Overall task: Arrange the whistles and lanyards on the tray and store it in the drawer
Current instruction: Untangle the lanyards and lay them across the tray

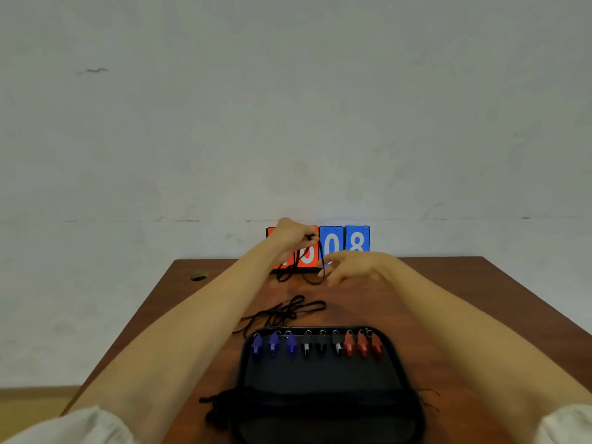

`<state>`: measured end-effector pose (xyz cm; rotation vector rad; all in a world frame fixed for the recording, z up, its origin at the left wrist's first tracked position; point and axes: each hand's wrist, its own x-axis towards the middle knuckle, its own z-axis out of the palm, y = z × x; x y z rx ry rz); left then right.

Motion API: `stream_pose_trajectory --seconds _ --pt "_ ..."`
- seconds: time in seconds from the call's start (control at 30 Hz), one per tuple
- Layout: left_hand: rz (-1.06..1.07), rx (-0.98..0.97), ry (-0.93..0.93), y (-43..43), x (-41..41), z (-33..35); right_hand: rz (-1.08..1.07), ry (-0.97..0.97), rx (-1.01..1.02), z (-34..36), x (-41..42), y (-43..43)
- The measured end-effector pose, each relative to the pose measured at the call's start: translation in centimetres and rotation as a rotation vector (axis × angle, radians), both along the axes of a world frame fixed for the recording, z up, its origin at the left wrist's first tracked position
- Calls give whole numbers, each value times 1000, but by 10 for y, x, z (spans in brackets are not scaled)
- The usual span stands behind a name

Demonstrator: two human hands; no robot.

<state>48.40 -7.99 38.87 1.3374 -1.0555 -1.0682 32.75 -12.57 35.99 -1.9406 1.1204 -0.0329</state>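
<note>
A black tray (323, 376) sits near me on the wooden table. Along its far edge lie several whistles in a row: blue ones (273, 344) at left, black ones (321, 345) in the middle, red ones (362, 345) at right. My left hand (293, 233) is raised at the far end of the table and pinches a black lanyard (304, 267) that hangs down in loops to the tabletop. My right hand (347, 267) is beside it, fingertips touching the hanging cord. A loose pile of black lanyards (285, 310) lies beyond the tray. More black cords (217, 403) lie by the tray's near left edge.
A flip scoreboard (344, 240) with red and blue number cards stands against the wall at the table's far edge, partly behind my left hand. A round cable hole (199, 277) is in the table's far left corner. The table (464, 299) ends at both sides.
</note>
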Motion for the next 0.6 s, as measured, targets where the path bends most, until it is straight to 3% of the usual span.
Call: stream_pose_trajectory --seconds 0.1,0.27,0.43,0.5,0.6 --pt "41 -98 109 4 -3 -1 -35 -84 -36 -18 15 5" --pt "99 -269 91 7 1 4 -139 -438 6 -24 30 1" --pt "173 -330 25 8 11 7 -210 -552 13 -22 28 -1" --pt "250 -332 -145 8 19 4 -237 -606 0 -21 24 -2" --pt "367 -327 -605 10 34 -5 -357 -749 7 -16 17 -5"
